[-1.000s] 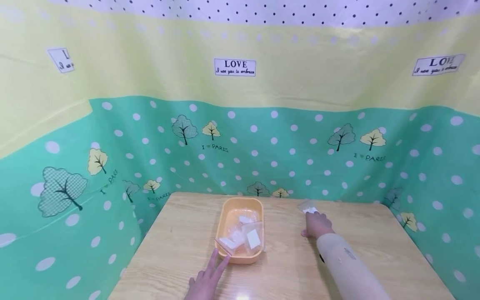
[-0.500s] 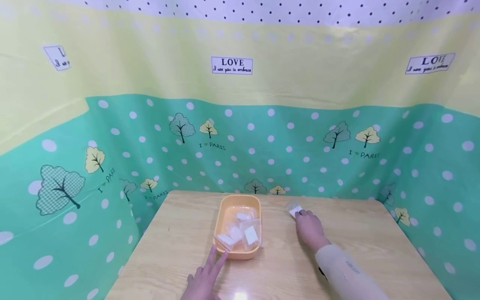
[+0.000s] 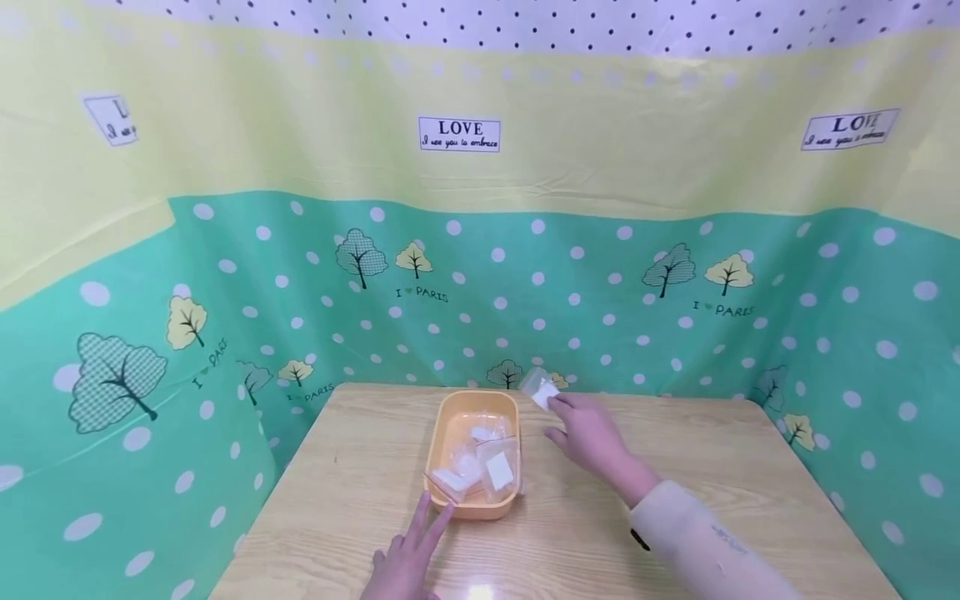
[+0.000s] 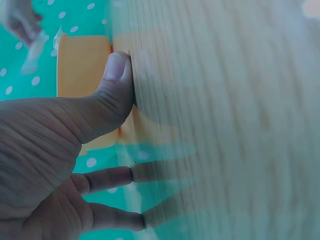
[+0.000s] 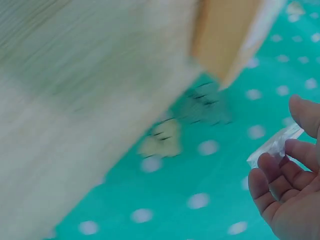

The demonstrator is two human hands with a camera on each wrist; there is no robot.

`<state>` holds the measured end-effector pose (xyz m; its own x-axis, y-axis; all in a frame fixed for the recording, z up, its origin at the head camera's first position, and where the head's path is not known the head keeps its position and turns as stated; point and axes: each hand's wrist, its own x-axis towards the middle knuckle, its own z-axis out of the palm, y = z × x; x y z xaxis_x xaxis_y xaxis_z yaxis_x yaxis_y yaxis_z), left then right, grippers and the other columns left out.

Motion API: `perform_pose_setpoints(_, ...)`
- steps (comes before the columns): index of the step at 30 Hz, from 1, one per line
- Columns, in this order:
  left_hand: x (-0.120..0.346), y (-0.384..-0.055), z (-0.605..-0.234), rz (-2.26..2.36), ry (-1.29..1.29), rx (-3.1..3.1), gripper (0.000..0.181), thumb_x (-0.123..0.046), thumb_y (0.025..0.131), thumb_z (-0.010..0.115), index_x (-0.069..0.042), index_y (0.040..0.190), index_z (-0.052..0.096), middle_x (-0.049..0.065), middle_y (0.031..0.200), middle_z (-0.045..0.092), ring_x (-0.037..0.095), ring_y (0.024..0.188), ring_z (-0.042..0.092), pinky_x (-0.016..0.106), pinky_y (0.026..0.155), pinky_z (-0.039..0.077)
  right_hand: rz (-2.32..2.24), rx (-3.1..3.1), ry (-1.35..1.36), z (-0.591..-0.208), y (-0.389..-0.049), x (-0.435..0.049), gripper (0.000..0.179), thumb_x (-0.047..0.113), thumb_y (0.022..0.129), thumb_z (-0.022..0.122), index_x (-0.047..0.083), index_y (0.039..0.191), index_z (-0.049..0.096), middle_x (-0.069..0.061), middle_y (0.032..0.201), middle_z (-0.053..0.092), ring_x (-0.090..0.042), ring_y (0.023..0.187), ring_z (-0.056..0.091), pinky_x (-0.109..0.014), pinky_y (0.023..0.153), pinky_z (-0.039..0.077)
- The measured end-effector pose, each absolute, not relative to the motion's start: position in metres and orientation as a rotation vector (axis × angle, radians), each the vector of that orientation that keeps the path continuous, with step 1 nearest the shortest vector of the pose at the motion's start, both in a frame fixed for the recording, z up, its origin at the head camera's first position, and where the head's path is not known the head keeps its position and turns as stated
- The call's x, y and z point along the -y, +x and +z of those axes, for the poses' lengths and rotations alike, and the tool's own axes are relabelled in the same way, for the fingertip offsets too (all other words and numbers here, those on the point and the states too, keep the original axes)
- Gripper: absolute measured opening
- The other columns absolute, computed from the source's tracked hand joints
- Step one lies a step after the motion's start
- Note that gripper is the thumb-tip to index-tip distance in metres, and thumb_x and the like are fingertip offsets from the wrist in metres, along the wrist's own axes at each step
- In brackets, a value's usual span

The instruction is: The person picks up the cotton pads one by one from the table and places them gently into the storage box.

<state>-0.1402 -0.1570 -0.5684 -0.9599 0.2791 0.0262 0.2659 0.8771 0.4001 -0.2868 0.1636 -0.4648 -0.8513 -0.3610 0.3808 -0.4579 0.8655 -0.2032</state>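
My right hand (image 3: 592, 435) holds a small clear plastic bag (image 3: 542, 388) with a white piece inside, up above the back of the table and to the right of an orange tray (image 3: 486, 512). In the right wrist view the bag (image 5: 272, 146) sits among the fingers, its far edge sticking out. My left hand (image 3: 403, 560) lies with fingers spread on the table, two fingertips right at the tray's near-left corner. Seen from the left wrist, the thumb (image 4: 116, 82) and fingers rest on the tabletop. Several similar bags (image 3: 498, 472) lie in the tray, some leaning over its rim.
The wooden table (image 3: 322, 525) has its back edge close to a green patterned curtain (image 3: 420, 333), which also hangs along the left and right sides. A bright light reflection shows near the table's front.
My right hand has moved left toward the tray with the bag and lifted it from the table. My left hand and the tray stay where they were; the head view shifts slightly.
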Motion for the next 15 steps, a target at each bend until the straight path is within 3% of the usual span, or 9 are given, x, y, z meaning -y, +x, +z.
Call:
perform_pose_setpoints(5, 0.159, -0.14, -0.571, 0.649, 0.44, -3.019, 0.131, -0.022, 0.066, 0.099, -0.038, 0.17, 0.022, 0.026, 0.177, 0.014, 0.047, 0.106, 0.067, 0.096, 0.081, 0.042, 0.46, 2.67, 0.766, -0.453, -0.267, -0.131, 0.06, 0.03, 0.093, 0.084, 0.001, 0.142, 0.066, -0.019, 0.142, 0.069, -0.039, 0.129, 0.067, -0.055, 0.112, 0.057)
perform_pose_setpoints(11, 0.16, -0.141, -0.572, 0.635, 0.446, -3.028, 0.132, -0.02, 0.065, 0.1, -0.039, 0.17, 0.022, 0.024, 0.178, 0.013, 0.05, 0.108, 0.067, 0.095, 0.08, 0.043, 0.392, 2.687, 0.92, -0.47, -0.248, -0.104, 0.058, 0.032, 0.094, 0.082, 0.002, 0.141, 0.067, -0.017, 0.14, 0.071, -0.035, 0.128, 0.068, -0.051, 0.111, 0.058)
perform_pose_setpoints(14, 0.161, -0.14, -0.573, 0.629, 0.467, -3.047, 0.13, -0.024, 0.065, 0.1, -0.037, 0.17, 0.024, 0.025, 0.177, 0.015, 0.05, 0.106, 0.067, 0.094, 0.08, 0.045, 0.33, 2.752, 1.002, -0.487, -0.241, -0.095, 0.052, 0.036, 0.094, 0.081, 0.005, 0.134, 0.072, -0.012, 0.131, 0.075, -0.028, 0.119, 0.072, -0.045, 0.106, 0.062)
perform_pose_setpoints(15, 0.161, -0.14, -0.573, 0.632, 0.472, -3.051, 0.129, -0.026, 0.065, 0.1, -0.035, 0.17, 0.024, 0.026, 0.176, 0.015, 0.051, 0.107, 0.067, 0.095, 0.08, 0.045, 0.319, 2.768, 1.035, -0.493, -0.24, -0.092, 0.043, 0.037, 0.095, 0.08, 0.007, 0.126, 0.075, -0.009, 0.124, 0.078, -0.024, 0.112, 0.073, -0.043, 0.102, 0.063)
